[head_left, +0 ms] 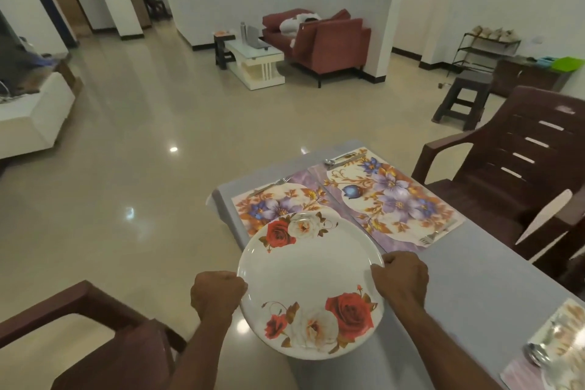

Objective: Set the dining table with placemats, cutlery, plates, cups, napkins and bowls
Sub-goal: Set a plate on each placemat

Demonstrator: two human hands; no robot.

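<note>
A: Where's the plate (311,286) rn?

B: In the air, held over the near-left corner of the worktop (468,288). Far rim overlaps the left mat (278,204), near rim hangs past the worktop edge. Not set down yet.

A: Hands?

B: Left hand (218,293) curled round the left rim, right hand (400,279) curled round the right rim. Opposite sides, fingers under, so can't see them.

A: Handling?

B: Stiff, glossy, prob melamine or ceramic; can't tell which. Looks light-ish, rim likely slick. If ceramic it chips on a hard landing. Two-sided rim grip is the right hold, keeps it level.

A: Orientation?

B: Round, so no real long axis. Face up, tilted slightly toward the camera. Rose prints sit at far-left and near-right, so the pattern line runs diagonal to the mat.

A: Other stuff by the plate?

B: Right mat (391,196) just beyond it, bare, fork (435,235) on its near edge. Another fork (272,185) on the left mat's far edge.
</note>
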